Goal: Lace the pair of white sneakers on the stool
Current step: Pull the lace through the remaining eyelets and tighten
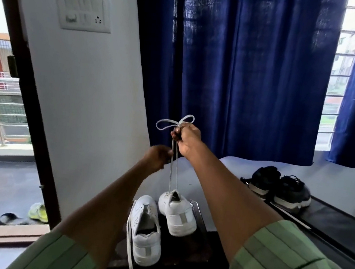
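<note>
Head view: both my forearms reach up and forward. My right hand point(186, 138) pinches the white shoelace point(173, 169) high, its ends looping above; my left hand point(157, 157) curls around the strands lower. The lace runs down into the far white sneaker point(178, 215) on the dark stool point(201, 244); the near white sneaker point(145, 231) sits left beside it.

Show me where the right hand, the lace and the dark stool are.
right hand point(188, 140): head view, on its back.
lace point(173, 169): head view, on the taut strands below that hand.
stool point(182, 253): head view, on its bare dark top.
</note>
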Tool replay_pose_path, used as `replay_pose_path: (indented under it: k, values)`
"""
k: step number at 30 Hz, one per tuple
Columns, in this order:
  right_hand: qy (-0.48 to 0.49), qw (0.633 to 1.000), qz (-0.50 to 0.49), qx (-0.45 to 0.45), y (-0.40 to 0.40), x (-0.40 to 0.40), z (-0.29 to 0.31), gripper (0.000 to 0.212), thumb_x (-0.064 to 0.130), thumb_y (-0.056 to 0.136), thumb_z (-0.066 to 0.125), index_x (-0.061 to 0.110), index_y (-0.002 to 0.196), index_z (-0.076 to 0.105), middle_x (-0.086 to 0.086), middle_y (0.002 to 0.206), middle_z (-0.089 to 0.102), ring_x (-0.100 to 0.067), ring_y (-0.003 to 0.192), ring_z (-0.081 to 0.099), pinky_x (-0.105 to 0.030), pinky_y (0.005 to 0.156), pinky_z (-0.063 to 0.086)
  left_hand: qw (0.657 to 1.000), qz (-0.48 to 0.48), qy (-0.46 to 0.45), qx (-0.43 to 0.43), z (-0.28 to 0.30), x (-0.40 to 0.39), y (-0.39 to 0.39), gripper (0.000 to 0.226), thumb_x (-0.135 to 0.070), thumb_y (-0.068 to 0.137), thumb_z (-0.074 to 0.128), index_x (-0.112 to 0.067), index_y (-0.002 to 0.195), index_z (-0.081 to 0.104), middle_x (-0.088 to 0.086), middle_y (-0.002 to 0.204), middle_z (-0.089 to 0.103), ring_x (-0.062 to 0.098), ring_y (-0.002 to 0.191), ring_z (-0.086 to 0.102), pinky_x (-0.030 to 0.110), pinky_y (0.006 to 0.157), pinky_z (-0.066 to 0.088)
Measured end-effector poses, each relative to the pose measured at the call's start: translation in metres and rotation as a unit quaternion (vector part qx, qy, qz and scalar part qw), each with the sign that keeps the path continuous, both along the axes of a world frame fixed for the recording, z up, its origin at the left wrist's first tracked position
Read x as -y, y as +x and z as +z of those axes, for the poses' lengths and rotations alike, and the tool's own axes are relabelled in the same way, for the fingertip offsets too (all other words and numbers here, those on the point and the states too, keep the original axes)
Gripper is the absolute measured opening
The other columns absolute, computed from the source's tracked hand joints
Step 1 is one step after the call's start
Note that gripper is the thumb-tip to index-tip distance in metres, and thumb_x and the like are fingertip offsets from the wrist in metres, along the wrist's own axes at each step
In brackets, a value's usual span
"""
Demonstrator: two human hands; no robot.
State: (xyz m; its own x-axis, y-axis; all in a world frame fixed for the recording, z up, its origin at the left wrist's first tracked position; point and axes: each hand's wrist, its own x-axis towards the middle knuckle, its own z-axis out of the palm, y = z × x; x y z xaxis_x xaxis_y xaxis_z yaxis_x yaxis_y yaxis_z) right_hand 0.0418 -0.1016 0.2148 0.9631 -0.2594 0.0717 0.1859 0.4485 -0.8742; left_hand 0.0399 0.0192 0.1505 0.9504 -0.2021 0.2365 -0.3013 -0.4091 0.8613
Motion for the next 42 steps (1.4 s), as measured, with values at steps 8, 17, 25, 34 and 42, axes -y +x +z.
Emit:
replay_pose_path:
  k: [8,17,25,34,42]
  values:
    - [0.048,0.999,-0.009,0.009,-0.001,0.004,-0.015,0.027,-0.002,0.105,0.045,0.008,0.083,0.054,-0.006,0.061,0.048,-0.018,0.058,0.049,-0.019,0.042,0.048,0.994,-0.015,0.097,0.038,-0.061,0.019,0.019,0.028,-0.007,0.098,0.059,-0.013,0.078,0.078,-0.002,0.063,0.071,0.018,0.057,0.068,0.026,0.062,0.054]
    - [-0.293,0.945,-0.073,-0.128,-0.032,0.029,-0.164,0.028,-0.007,0.087,0.062,0.016,0.077,0.074,-0.006,0.080,0.077,-0.017,0.073,0.073,-0.027,0.067,0.060,0.985,0.081,0.126,0.081,-0.108,0.014,0.022,0.030,0.001,0.080,0.058,-0.018,0.067,0.077,-0.002,0.066,0.075,0.018,0.066,0.072,0.032,0.063,0.056]
    - [-0.562,0.817,-0.081,-0.095,-0.040,0.031,-0.237,0.016,0.022,0.080,0.067,0.026,0.067,0.075,-0.002,0.069,0.073,-0.020,0.069,0.072,-0.029,0.058,0.051,0.980,0.056,0.155,0.108,-0.143,0.012,0.012,0.035,0.000,0.072,0.054,-0.021,0.073,0.082,-0.010,0.063,0.073,0.002,0.057,0.067,0.021,0.058,0.053]
    - [-0.635,0.757,-0.053,-0.144,-0.017,0.047,-0.230,0.028,0.006,0.079,0.069,0.027,0.089,0.084,-0.002,0.088,0.079,-0.025,0.083,0.074,-0.033,0.074,0.062,0.970,-0.188,0.156,0.013,-0.173,-0.006,0.006,0.039,-0.013,0.080,0.077,-0.026,0.116,0.078,-0.007,0.098,0.080,0.010,0.097,0.075,0.023,0.090,0.057]
    - [-0.597,0.791,-0.017,-0.131,-0.015,0.065,-0.222,0.017,0.009,0.076,0.086,0.025,0.074,0.083,0.010,0.070,0.075,-0.010,0.075,0.073,-0.026,0.072,0.059,0.948,-0.167,0.244,0.116,-0.166,-0.003,0.020,0.033,-0.015,0.074,0.088,-0.029,0.103,0.083,-0.002,0.079,0.077,0.002,0.066,0.059,0.012,0.065,0.047]
